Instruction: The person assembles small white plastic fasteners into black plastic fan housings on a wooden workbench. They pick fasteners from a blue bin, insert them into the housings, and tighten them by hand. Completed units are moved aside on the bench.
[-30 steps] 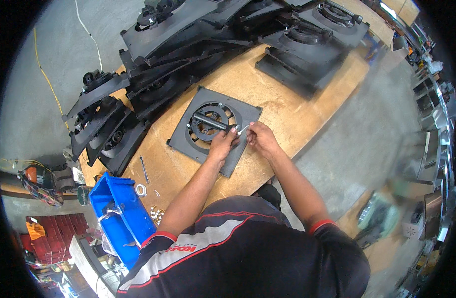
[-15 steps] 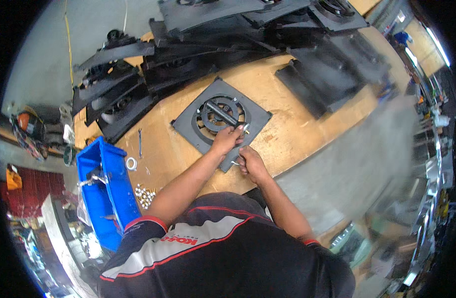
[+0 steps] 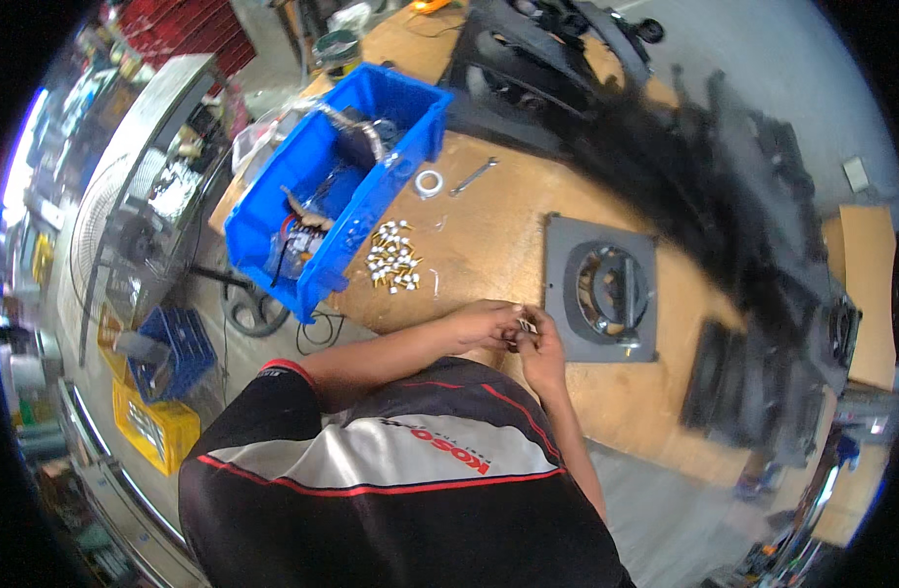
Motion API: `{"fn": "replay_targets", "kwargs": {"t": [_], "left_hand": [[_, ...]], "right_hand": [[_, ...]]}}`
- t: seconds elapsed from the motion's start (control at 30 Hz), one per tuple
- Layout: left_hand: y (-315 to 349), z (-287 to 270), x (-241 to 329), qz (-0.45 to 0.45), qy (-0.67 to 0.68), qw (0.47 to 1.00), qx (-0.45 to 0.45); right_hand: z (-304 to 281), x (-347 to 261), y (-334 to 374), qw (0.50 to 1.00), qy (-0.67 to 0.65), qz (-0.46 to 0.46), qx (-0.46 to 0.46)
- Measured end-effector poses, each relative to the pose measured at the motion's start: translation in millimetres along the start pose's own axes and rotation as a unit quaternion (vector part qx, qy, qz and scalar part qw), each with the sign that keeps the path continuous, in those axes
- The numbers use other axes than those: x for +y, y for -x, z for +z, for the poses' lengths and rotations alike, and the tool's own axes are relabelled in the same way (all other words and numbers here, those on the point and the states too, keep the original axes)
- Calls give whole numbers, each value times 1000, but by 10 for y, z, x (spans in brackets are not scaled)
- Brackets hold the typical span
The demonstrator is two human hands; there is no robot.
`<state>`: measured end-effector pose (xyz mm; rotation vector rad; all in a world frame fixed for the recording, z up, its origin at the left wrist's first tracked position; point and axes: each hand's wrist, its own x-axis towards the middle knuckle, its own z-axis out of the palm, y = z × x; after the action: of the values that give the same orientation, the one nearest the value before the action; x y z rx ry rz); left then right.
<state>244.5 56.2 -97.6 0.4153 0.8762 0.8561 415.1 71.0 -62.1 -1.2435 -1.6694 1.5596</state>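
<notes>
My left hand and my right hand meet close to my body at the table's near edge. Both have their fingers pinched together around something small and pale, which I cannot make out. Just right of them lies a dark grey square panel with a round ringed opening. A black cylinder rests across that opening, a small shiny fitting at its near end. Left of my hands is a loose heap of small white-and-brass fittings.
Beyond the fittings are a white tape roll and an open-end wrench. A blue bin with assorted parts stands at the table's left edge. Dark panels are piled along the far and right sides. A yellow crate sits on the floor.
The view has swung left. Both hands have left the panel and come together nearer my body; my left hand is no longer at the cylinder's end.
</notes>
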Motion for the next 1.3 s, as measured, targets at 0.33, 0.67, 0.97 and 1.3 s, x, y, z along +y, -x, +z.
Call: {"fn": "replay_targets", "kwargs": {"t": [0.33, 0.67, 0.97, 1.3], "left_hand": [[954, -1056, 295, 151, -496, 761, 389], [148, -1197, 1256, 166, -642, 613, 429], [-89, -962, 1501, 178, -683, 624, 335], [182, 1467, 1290, 257, -706, 635, -180]], "right_hand": [[566, -419, -595, 937, 311, -49, -153], [205, -87, -359, 931, 341, -100, -87], [-475, -26, 495, 955, 260, -79, 117], [-1127, -726, 671, 990, 66, -80, 97]]}}
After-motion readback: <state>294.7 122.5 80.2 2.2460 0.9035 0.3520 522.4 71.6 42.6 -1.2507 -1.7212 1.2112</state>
